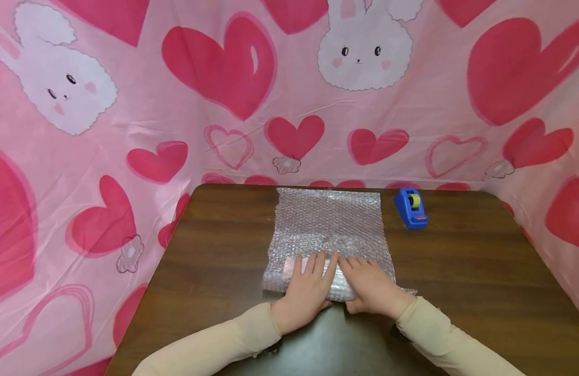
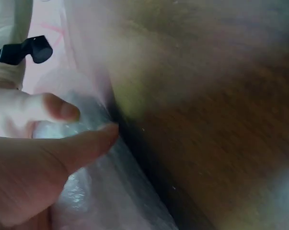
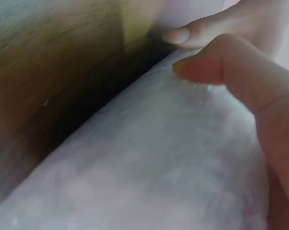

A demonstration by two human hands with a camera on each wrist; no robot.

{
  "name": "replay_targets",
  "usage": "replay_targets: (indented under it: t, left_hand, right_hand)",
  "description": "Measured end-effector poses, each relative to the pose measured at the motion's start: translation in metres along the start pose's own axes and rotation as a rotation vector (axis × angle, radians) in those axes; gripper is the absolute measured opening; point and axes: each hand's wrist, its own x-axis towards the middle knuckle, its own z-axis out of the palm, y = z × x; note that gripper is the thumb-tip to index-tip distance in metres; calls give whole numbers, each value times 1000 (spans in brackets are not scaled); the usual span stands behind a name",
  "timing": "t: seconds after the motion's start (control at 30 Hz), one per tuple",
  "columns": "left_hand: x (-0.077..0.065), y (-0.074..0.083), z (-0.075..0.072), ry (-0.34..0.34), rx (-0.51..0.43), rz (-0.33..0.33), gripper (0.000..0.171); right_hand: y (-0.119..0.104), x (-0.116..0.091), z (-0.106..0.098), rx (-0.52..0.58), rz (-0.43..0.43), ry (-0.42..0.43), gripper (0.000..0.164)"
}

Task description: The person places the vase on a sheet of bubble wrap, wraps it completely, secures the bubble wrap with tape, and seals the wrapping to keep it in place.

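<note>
My left fingers apart, my right fingers closer together, both resting on the bubble-wrap roll, blue tape dispenser far right.

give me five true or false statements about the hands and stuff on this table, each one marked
1. The left hand and right hand both touch the clear plastic bubble-wrap sheet at its rolled near end. True.
2. The blue plastic tape dispenser stands on the brown wood-grain table. True.
3. The tape dispenser is left of the sheet in the head view. False: it is to the right.
4. The right hand holds the tape dispenser. False: it is on the sheet's rolled end.
5. The sheet is completely rolled up. False: its far part lies spread out.
</note>
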Motion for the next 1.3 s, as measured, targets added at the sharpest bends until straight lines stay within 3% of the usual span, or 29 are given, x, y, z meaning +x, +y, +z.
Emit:
replay_targets:
  t: [0.23, 0.4, 0.53, 0.7, 0.77, 0.97, 1.17, 1.3]
  left_hand:
    - [6, -3, 5, 71, 11, 9, 106]
    - [10, -6, 6, 90, -11, 18, 102]
    - [12, -8, 6, 64, -17, 27, 99]
    - [16, -10, 3, -5, -50, 29, 97]
    - [17, -11, 2, -25, -78, 31, 95]
    - [20, -19, -3, -35, -156, 58, 87]
    - [22, -19, -7, -33, -181, 65, 83]
    - [22, -18, -9, -70, -194, 54, 80]
  right_hand:
    - [3, 0, -4, 8, -40, 29, 90]
    - [3, -1, -8, -59, -35, 8, 97]
    - [-5, -8, -10, -198, -49, 80, 106]
    - [-26, -18, -7, -353, -77, 250, 93]
    - [-33, -22, -4, -360, -65, 240, 93]
    - [-29, -24, 13, -354, -37, 168, 116]
    - [-21, -17, 27, -402, -17, 242, 119]
    - [-20, -14, 32, -387, -10, 310, 109]
